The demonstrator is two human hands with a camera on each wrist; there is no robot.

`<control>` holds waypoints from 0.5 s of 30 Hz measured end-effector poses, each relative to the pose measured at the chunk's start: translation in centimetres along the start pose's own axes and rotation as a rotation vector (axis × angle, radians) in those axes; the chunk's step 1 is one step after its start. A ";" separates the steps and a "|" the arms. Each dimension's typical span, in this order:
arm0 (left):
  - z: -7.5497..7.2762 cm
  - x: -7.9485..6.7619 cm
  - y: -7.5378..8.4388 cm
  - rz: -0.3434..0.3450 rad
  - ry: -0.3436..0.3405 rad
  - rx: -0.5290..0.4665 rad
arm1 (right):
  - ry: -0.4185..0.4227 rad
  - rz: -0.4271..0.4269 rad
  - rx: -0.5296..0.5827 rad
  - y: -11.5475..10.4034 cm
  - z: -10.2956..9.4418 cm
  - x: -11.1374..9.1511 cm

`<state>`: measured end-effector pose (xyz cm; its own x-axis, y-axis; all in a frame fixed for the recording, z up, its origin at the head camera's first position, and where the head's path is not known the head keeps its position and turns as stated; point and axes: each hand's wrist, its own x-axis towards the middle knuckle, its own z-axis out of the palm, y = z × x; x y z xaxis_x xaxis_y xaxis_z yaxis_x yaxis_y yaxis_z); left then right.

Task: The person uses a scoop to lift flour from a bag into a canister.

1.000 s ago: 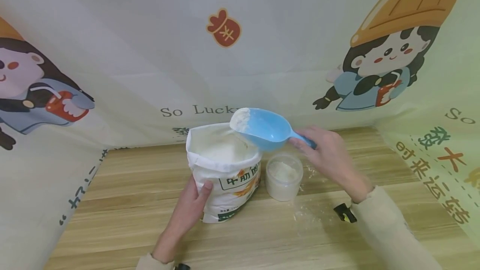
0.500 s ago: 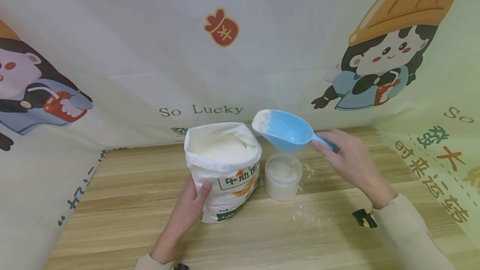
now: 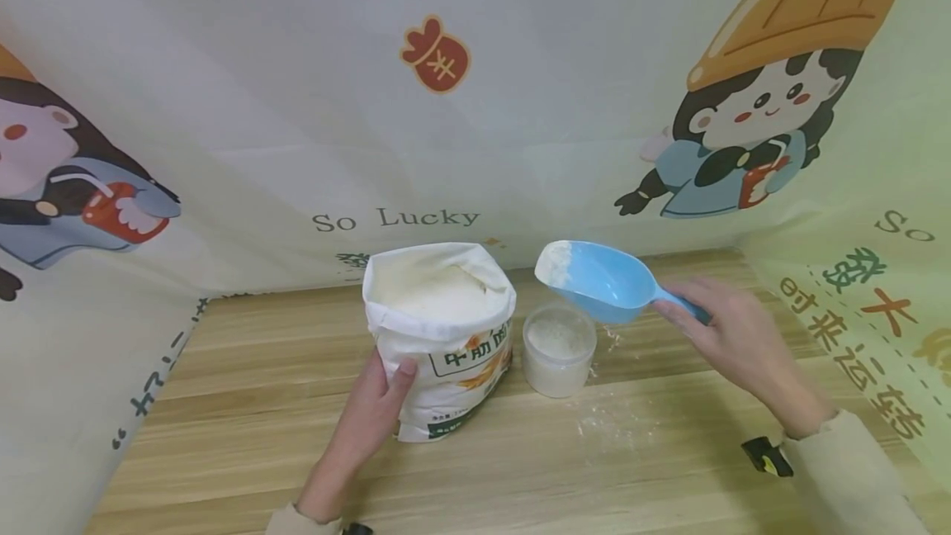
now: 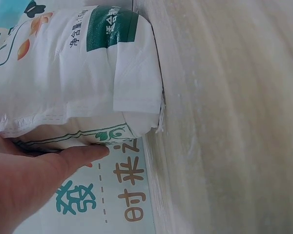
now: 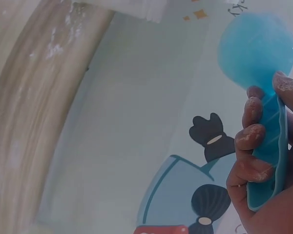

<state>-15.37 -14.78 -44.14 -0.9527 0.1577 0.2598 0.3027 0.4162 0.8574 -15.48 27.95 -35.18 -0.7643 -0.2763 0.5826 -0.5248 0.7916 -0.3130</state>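
Observation:
My right hand [image 3: 731,337] grips the handle of a blue scoop [image 3: 612,283], fingers curled round it in the right wrist view, with white powder on the fingertips. A patch of flour clings to the scoop's front lip. Just below and left of the scoop stands a clear round jar [image 3: 559,378] filled with flour. An upright white flour bag [image 3: 446,370], its top open and flour showing inside, stands left of the jar. On its left side, my left hand [image 3: 371,403] holds it with the thumb on the front; the other fingers are hidden behind the bag.
Spilled flour [image 3: 612,428] dusts the wooden table [image 3: 245,436] right of and in front of the jar. A printed cloth backdrop [image 3: 297,106] rises behind the table and along both sides.
My right hand has carried the scoop rightward from over the bag's mouth to above and right of the jar, dipping slightly lower. The left hand and the bag stay in place.

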 end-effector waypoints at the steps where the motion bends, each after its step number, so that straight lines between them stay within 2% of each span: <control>1: 0.0 0.0 0.0 0.001 0.002 0.003 | -0.006 0.003 -0.015 0.1 -0.1 -0.2; 7: 0.0 0.0 -0.1 0.006 0.009 0.011 | -0.061 0.024 -0.096 0.5 -0.7 -1.1; 15: 0.0 -0.1 0.1 0.021 -0.002 -0.015 | -0.100 -0.043 -0.219 1.2 -1.4 -1.7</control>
<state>-15.30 -14.77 -44.10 -0.9461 0.1680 0.2770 0.3222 0.3995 0.8583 -14.28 30.16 -35.48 -0.7822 -0.3560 0.5113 -0.4720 0.8743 -0.1133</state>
